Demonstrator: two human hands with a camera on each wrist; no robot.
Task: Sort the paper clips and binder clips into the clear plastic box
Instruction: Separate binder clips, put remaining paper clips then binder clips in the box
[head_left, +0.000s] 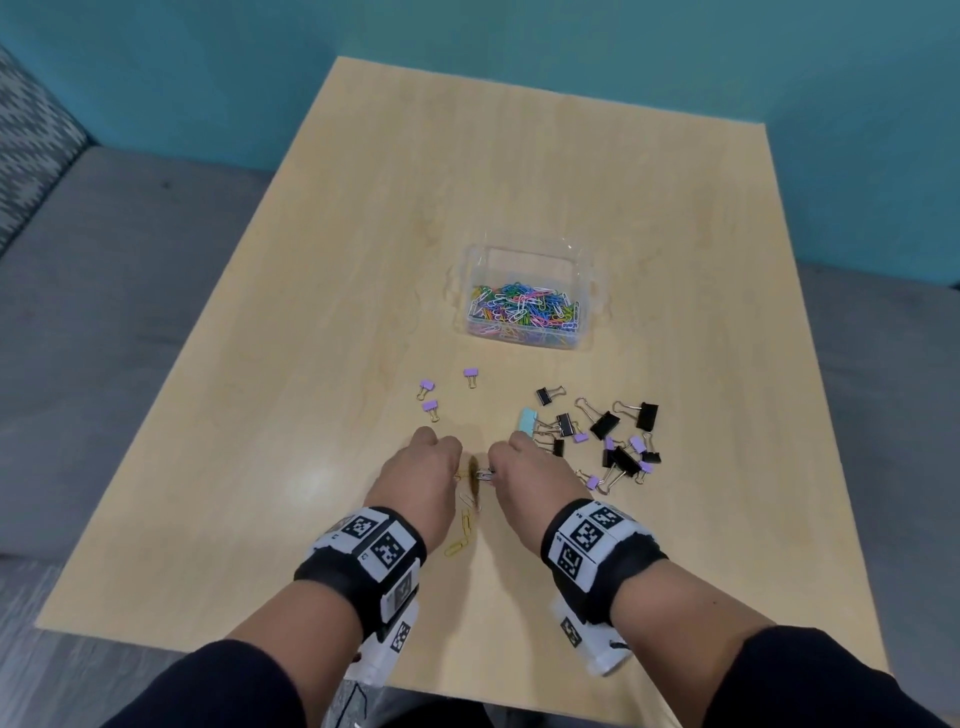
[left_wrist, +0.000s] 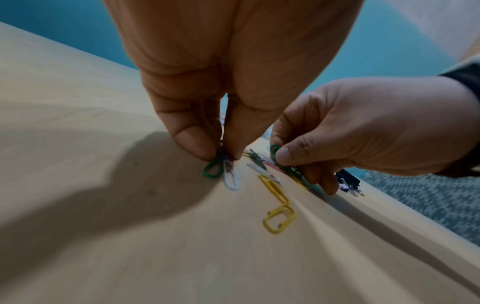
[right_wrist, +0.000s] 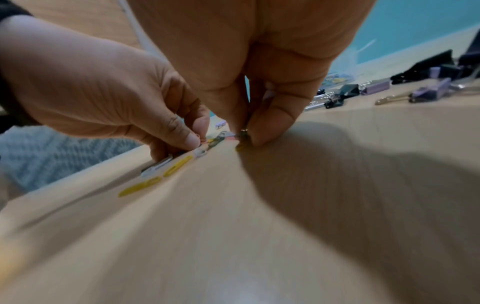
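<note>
Paper clips, loose (left_wrist: 276, 198): a short trail on the light wood bench (head_left: 322, 322), lying in the gap between the two hands and running back toward the person. Yellow ones are nearest the bench's near edge; a white and a dark one lie closer to the fingers.

Left hand (head_left: 418, 480): thumb and forefinger pressed together at the bench surface, pinching a green clip (left_wrist: 213, 169) and a white clip (left_wrist: 230, 178).

Right hand (head_left: 530, 480): likewise pinching, fingertips down on the bench, with dark green clips (left_wrist: 284, 162) caught between thumb and finger. The two hands are just beside each other.

Clear plastic box (head_left: 589, 306): stands straight ahead of both hands, farther up the bench, well apart from them. It already holds a bed of mixed coloured paper clips. Its long side runs left to right. It sits slightly to the right of the midline, so the right hand looks marginally nearer; either could reach it by going forward.

Binder clips, black and purple (head_left: 605, 431): a scattered heap just right of the right hand, between it and the box's right end, none yet in the box. A pale blue one (head_left: 527, 420) lies at the heap's left edge.

Binder clips, small purple, three (head_left: 430, 405): ahead of the left hand, between it and the box.

Judgement: gathering of the last loose paper clips is in hand; the binder clips remain.
</note>
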